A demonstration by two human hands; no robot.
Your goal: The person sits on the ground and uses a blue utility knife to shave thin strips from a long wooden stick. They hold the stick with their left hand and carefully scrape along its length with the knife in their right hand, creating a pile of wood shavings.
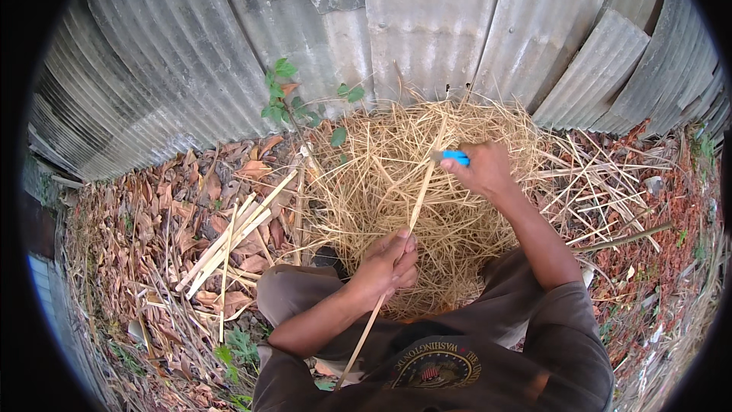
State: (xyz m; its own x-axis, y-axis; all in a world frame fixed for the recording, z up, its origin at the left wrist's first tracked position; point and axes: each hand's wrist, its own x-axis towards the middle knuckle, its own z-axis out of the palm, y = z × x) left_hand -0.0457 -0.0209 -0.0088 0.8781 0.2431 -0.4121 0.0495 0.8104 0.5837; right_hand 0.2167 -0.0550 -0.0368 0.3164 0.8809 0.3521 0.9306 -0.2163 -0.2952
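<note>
My left hand [386, 263] is wrapped round a long pale strip [420, 197], which looks like split bamboo. The strip slants from my lap up toward the pile in front of me. In my right hand [484, 168] is a small knife with a blue handle [456, 157]. Its short blade points left and lies at the upper part of the strip; whether it touches cannot be made out. Beneath both hands spreads a heap of thin straw-coloured shavings [358, 198], reaching between my knees.
A corrugated metal fence [427, 23] stands behind the heap. Several thicker pale sticks [229, 244] lie on dry leaves [175, 206] at the left. More thin strips [602, 183] are scattered at the right. A small green plant [278, 95] grows by the fence.
</note>
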